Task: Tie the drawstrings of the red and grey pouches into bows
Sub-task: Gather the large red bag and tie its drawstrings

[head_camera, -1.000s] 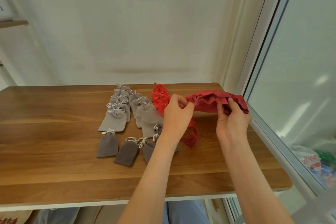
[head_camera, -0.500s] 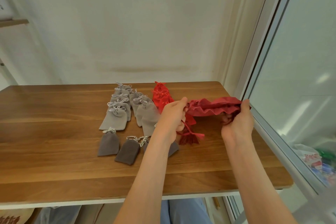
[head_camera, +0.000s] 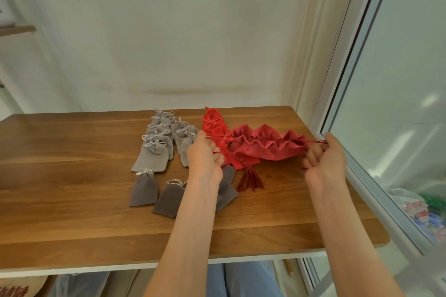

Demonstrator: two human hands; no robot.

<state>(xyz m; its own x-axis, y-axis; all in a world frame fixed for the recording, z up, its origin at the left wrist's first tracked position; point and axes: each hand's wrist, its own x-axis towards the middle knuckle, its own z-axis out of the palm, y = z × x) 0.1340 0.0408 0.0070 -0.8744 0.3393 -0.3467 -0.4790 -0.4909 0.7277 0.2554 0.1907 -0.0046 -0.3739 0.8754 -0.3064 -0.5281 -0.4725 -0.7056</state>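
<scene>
stretching between both hands above the brown wooden table (head_camera: 72, 200), a dark red velvet drawstring pouch (head_camera: 268, 144) hangs with its mouth gathered into ruffled folds. the left hand (head_camera: 205, 159) is closed around the thin red cords (head_camera: 218, 152) at the pouch's left end, and the right hand (head_camera: 324, 159) is curled shut on the cord coming out of its right end. a dark red tassel (head_camera: 249, 179) dangles below the pouch onto the table. behind the left hand lie light grey pouches with tied bows (head_camera: 156, 144), darker grey pouches (head_camera: 144, 190) nearer the person, and bright red tied pouches (head_camera: 213, 123) at the far side.
</scene>
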